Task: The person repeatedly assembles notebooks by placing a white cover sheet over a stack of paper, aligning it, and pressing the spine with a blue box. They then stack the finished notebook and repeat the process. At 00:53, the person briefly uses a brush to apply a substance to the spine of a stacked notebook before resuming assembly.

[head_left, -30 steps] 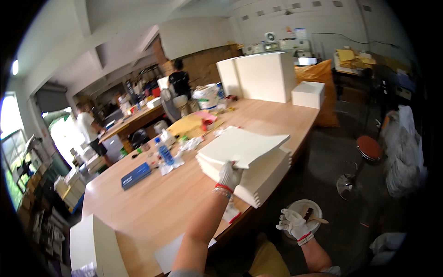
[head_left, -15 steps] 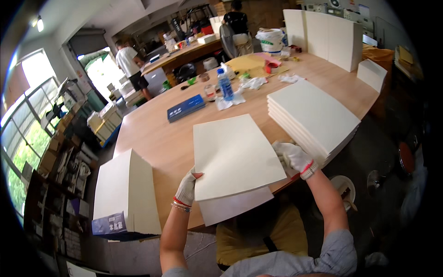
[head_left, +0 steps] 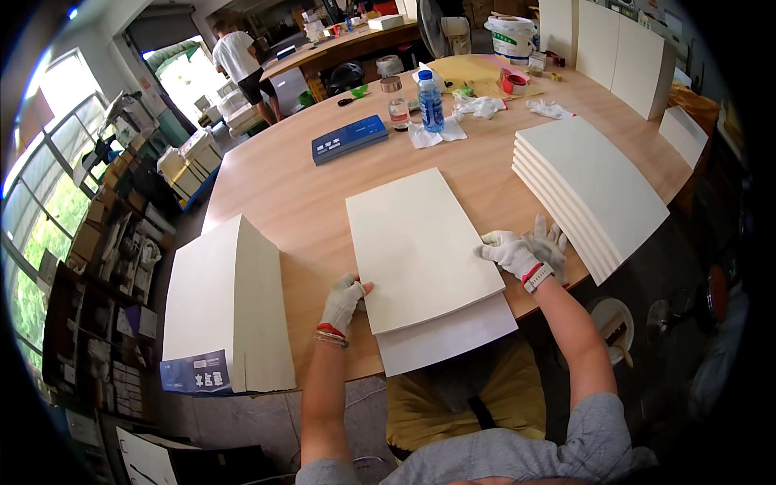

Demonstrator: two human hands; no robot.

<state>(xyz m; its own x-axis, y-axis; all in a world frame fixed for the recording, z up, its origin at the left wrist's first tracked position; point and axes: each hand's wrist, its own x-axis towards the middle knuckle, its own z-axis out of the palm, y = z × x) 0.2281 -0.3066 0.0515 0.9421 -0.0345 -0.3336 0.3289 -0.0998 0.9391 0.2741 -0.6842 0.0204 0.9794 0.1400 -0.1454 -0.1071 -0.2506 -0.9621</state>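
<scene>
A cream-white paper block [head_left: 424, 250] lies in front of me, with a white sheet [head_left: 453, 331] sticking out under its near edge. My left hand [head_left: 344, 303], in a white knit glove with the thumb tip bare, is closed at the block's left edge. On the opposite edge my gloved right hand [head_left: 513, 252] grips with thumb and fingertips; its lower fingers are partly hidden. Beside that hand lies a loose greyish glove [head_left: 550, 242]. Right of it rises a stack of thick white blocks [head_left: 594, 190]. A tall paper stack [head_left: 206, 291] with a blue printed cover stands at the left.
Beyond the block, a blue box [head_left: 350, 139], a water bottle [head_left: 431, 105], a jar [head_left: 398, 109] and crumpled tissues [head_left: 481, 107] stand on the wooden table [head_left: 283, 186]. A white bucket [head_left: 511, 39] and tall white panels [head_left: 618, 56] are farther back. A person [head_left: 242, 61] stands far left.
The paper block has come down from a tilt and lies flatter. My right hand has shifted onto its right edge, uncovering the loose glove. The whole view has shifted too.
</scene>
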